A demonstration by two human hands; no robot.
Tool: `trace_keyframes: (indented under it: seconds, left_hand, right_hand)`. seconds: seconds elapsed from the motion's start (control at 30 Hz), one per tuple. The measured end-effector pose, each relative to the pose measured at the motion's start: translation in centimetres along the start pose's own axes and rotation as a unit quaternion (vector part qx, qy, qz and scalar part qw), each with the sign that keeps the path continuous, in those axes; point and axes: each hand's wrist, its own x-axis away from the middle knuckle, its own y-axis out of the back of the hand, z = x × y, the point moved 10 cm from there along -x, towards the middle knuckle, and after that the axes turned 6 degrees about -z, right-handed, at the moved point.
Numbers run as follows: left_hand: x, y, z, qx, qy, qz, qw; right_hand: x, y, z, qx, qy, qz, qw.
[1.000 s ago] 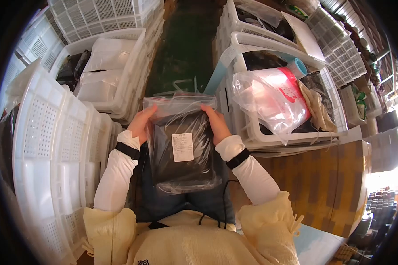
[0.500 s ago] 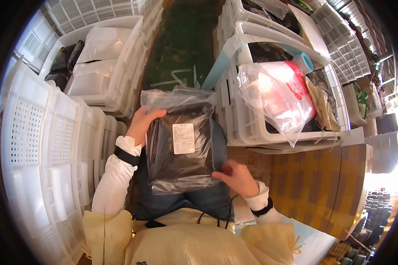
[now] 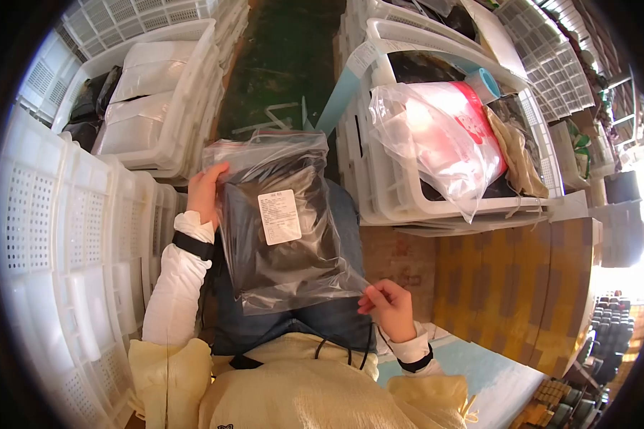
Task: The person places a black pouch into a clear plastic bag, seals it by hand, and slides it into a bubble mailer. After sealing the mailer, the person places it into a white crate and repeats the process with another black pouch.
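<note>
A clear plastic bag (image 3: 300, 264) with a dark, flat packed item inside lies over my lap. A white printed label (image 3: 280, 217) sits near its middle. My left hand (image 3: 207, 191) grips the bag's upper left side, thumb on top and the other fingers hidden beneath. At the lower right corner, my right hand (image 3: 390, 306) pinches the clear film and draws it out to a point.
White crates (image 3: 186, 136) stand stacked at left, one holding white packets (image 3: 147, 118). On the right, another crate (image 3: 408, 212) bears a red-and-white plastic bag (image 3: 451, 132) and a blue roll (image 3: 483, 84). Taped cardboard boxes (image 3: 508, 286) stand below it.
The bag has shifted left and tilted slightly. My right hand has moved down and right, stretching the bag's lower right corner outward. My left hand keeps its hold on the left side.
</note>
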Motion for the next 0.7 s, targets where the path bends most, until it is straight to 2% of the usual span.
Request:
trace_keyframes:
  seconds: [0.07,0.17,0.27,0.3,0.37,0.4,0.47,0.5,0.57,0.7]
  left_hand:
    - [-1.2,0.6,0.8,-0.004,0.001,0.02,1.0]
    - [-1.8,0.9,1.2,-0.008,-0.008,0.042,0.999]
    - [0.1,-0.3,0.1,-0.014,0.001,0.061,0.998]
    - [1.1,-0.8,-0.5,-0.016,0.007,0.065,0.998]
    - [2.9,-2.2,-1.1,-0.002,0.024,0.129,0.991]
    - [3.5,-2.8,-1.1,0.004,0.033,0.162,0.986]
    - [4.0,-3.2,-1.2,-0.085,0.005,0.191,0.978]
    - [4.2,-3.3,-1.1,-0.129,-0.01,0.205,0.97]
    - [3.4,-2.6,-0.6,-0.104,0.001,0.208,0.972]
    - [2.7,-1.8,0.2,-0.06,-0.018,0.185,0.981]
  right_hand:
    - [-0.3,0.7,-0.1,-0.033,-0.008,-0.007,0.999]
    - [-1.4,1.0,-1.4,0.02,-0.059,0.002,0.998]
    - [-3.0,1.0,-3.6,0.028,-0.057,-0.012,0.998]
    - [-3.1,0.4,-2.1,0.008,-0.004,-0.027,1.0]
    - [-2.9,-0.6,1.2,-0.033,0.103,-0.056,0.993]
    - [-3.3,-1.1,0.7,-0.007,0.096,-0.021,0.995]
    - [-4.1,-1.9,-0.6,0.044,0.081,0.049,0.995]
    - [-4.1,-1.6,-0.8,0.008,0.053,0.045,0.998]
    - [-3.8,-1.5,-0.8,-0.065,-0.003,0.038,0.997]
    - [-2.5,-1.2,-0.2,-0.095,-0.004,0.043,0.995]
